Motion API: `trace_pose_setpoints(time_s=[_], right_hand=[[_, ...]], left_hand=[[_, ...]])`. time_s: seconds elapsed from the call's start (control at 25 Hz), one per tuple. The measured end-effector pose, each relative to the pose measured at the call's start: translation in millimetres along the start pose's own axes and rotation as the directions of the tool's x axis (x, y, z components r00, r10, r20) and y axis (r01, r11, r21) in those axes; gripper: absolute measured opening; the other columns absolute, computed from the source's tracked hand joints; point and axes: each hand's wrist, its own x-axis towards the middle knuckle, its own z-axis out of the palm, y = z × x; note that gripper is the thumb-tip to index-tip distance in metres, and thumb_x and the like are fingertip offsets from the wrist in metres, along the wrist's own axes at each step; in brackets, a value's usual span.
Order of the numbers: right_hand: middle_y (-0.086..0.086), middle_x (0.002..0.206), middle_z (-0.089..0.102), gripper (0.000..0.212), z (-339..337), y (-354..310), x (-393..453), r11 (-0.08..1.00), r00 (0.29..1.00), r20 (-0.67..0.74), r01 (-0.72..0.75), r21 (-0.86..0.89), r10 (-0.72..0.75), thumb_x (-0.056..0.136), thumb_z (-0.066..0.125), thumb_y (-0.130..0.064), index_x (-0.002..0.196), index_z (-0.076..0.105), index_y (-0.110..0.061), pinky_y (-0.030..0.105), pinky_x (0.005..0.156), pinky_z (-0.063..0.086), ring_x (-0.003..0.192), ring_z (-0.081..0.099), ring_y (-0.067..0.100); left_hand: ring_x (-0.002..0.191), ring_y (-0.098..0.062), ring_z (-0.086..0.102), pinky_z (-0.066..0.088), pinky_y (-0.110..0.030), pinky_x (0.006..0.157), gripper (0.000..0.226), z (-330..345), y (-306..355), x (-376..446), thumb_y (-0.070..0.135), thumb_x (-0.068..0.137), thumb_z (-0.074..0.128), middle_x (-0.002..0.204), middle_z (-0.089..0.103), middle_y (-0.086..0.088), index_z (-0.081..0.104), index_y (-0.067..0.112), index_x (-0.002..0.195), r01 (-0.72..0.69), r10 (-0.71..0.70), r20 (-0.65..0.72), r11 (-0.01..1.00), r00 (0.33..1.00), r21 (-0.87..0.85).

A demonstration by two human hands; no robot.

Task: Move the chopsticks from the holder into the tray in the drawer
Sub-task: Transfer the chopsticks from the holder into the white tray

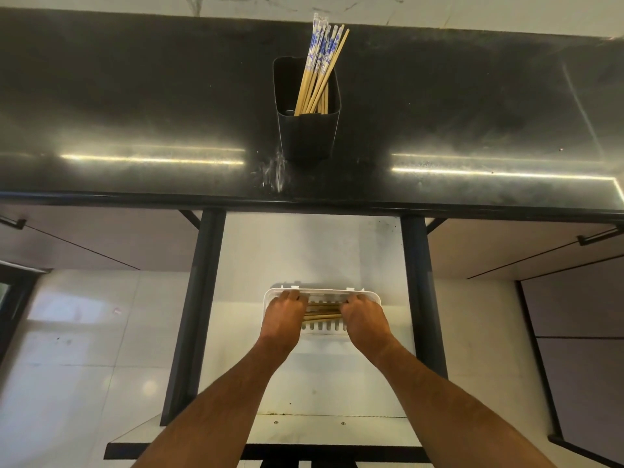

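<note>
black glossy countertop point(135, 106), tiled floor point(84, 332)

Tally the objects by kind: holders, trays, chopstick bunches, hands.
Black holder: 1
White slotted tray: 1
Chopstick bunches: 2, holder bunch and tray bunch; single sticks too overlapped to count
Hands: 2, left hand, right hand
Total: 6
</note>
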Motion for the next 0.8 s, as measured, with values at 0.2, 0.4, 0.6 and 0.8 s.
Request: trace_pose_setpoints(time_s=[0.2, 0.4, 0.6, 0.8], right_hand=[[0.006, 0.123, 0.068, 0.036, 4, 0, -2, 0.999, 1.0, -0.004, 0.0, 0.037, 0.0, 0.098, 0.064, -0.036, 0.128, 0.065, -0.016, 0.033, 0.104, 0.051, 0.112, 0.065, 0.022], [0.019, 0.105, 0.067, 0.016, 0, 1, -1, 0.997, 0.998, -0.019, -0.055, 0.058, 0.057, 0.099, 0.055, -0.004, 0.1, 0.07, 0.0, 0.044, 0.088, 0.051, 0.102, 0.064, 0.036], [0.011, 0.103, 0.073, 0.019, -6, -6, 3, 0.988, 0.995, 0.064, -0.083, 0.13, 0.075, 0.101, 0.061, -0.019, 0.11, 0.072, -0.006, 0.039, 0.092, 0.057, 0.098, 0.069, 0.026], [0.019, 0.089, 0.068, 0.019, 0, -5, -3, 0.989, 0.995, 0.003, -0.097, 0.112, 0.098, 0.095, 0.052, 0.001, 0.087, 0.069, -0.001, 0.047, 0.077, 0.052, 0.087, 0.066, 0.038]], left_hand=[[0.093, -0.03, 0.065, 0.055, -0.04, 0.08, 0.013, -8, 3, 0, 0.007, 0.091, 0.062, 0.103, 0.068, -0.01, 0.064, 0.011, 0.104, 0.027, -0.024, 0.111, 0.999, 0.994, -0.03], [0.092, -0.031, 0.067, 0.056, -0.039, 0.079, 0.019, -5, 1, 3, 0.004, 0.092, 0.058, 0.103, 0.07, -0.01, 0.066, 0.011, 0.108, 0.032, -0.032, 0.103, 0.999, 0.994, -0.002], [0.1, -0.032, 0.066, 0.057, -0.041, 0.087, 0.025, 1, 0, -1, 0.0, 0.094, 0.057, 0.114, 0.068, -0.012, 0.063, 0.008, 0.117, 0.04, -0.036, 0.068, 0.998, 0.997, -0.05], [0.091, -0.034, 0.065, 0.055, -0.042, 0.078, 0.019, -5, 2, -4, -0.003, 0.092, 0.058, 0.102, 0.067, -0.015, 0.064, 0.007, 0.106, 0.045, -0.043, 0.088, 0.999, 0.995, -0.018]])
